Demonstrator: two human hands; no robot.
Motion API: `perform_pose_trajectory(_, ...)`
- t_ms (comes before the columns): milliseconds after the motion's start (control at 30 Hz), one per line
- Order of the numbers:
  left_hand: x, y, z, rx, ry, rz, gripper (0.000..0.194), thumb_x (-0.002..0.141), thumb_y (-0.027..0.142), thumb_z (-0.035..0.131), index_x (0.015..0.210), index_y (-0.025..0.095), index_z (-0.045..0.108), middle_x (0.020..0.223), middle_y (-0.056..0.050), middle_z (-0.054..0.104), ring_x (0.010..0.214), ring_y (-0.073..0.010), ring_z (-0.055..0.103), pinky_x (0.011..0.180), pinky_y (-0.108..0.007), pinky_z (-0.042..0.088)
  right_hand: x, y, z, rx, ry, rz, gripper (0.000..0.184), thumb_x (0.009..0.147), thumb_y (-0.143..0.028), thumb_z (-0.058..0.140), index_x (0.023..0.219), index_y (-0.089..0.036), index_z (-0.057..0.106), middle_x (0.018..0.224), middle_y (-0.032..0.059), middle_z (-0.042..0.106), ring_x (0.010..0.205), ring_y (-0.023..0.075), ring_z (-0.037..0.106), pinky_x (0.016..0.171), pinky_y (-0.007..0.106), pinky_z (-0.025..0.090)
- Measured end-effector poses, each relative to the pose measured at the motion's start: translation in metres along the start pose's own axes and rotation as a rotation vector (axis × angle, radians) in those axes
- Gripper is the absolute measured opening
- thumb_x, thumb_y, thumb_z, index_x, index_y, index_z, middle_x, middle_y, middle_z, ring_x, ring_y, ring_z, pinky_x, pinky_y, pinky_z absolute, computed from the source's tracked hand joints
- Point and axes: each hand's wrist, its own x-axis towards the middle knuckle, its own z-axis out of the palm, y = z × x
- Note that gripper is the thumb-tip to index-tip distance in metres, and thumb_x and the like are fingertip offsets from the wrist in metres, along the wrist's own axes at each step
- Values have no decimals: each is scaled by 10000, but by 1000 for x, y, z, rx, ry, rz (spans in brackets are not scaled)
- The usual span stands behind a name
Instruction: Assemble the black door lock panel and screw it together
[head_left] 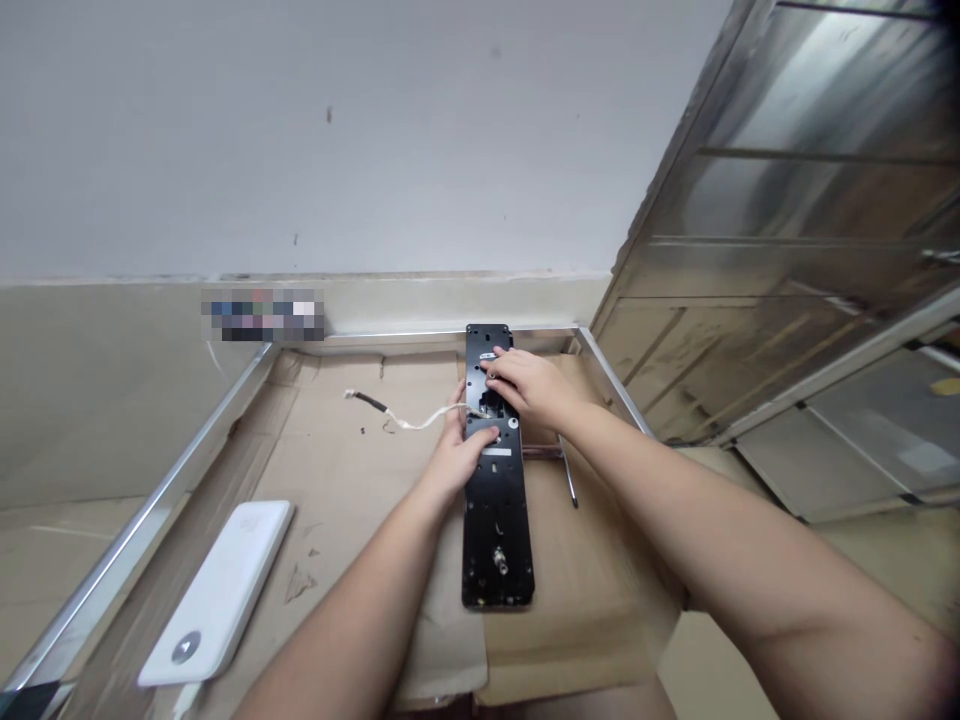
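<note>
A long black metal panel [496, 510], like the back plate of a door lock, lies lengthwise before me with holes and a metal post [500, 560] near its close end. My left hand [457, 450] grips its left edge, thumb on top and fingers partly hidden beneath. A white cable [424, 420] with a black sleeve runs left from the panel's middle opening. Over the panel's upper half, my right hand [532, 385] has its fingers bent around a small brass-coloured spot; what they pinch is too small to name.
Cardboard [352, 460] lines the metal-framed table [607, 375]. A white power bank [225, 590] with a plugged-in cable lies at the left. Right of the panel are a thin metal rod [568, 475] with a dark tip and a brownish bar [541, 452]. A wall stands behind, metal cabinets [810, 200] at right.
</note>
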Motion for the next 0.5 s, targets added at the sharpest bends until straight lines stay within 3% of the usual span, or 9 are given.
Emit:
perform_pose_trajectory(100,0,1,0,-4,-3,-25,854,701,168,699,1477,297,365,1385,-46,618,1193,-207,623,1005,-331,485,0,1,0,7,1,8,257,1014,-308,506,1159,-191,682,1273,99,725,1350,308,573,1125,512,459)
perform_pose_trajectory(267,3,0,0,-60,31,-33,834,643,140,603,1442,301,429,1389,-23,618,1233,-229,594,1010,-346,474,1,1,-1,5,0,5,275,1014,-314,508,1175,-178,685,1264,103,729,1327,312,591,1108,501,472)
perform_pose_trajectory(400,6,-2,-2,-109,33,-49,830,637,162,591,1442,290,434,1321,-16,662,1115,-211,647,925,-325,504,1,1,-3,-24,-8,-18,291,1013,-318,510,1185,-164,688,1253,116,732,1300,310,609,1088,491,481)
perform_pose_trajectory(500,5,-3,-3,-97,36,-66,861,632,161,596,1464,275,407,1144,-11,723,977,-200,675,826,-302,516,1,1,-5,-53,-35,-46,286,1010,-315,515,1194,-174,683,1224,109,742,1282,305,620,1059,478,491)
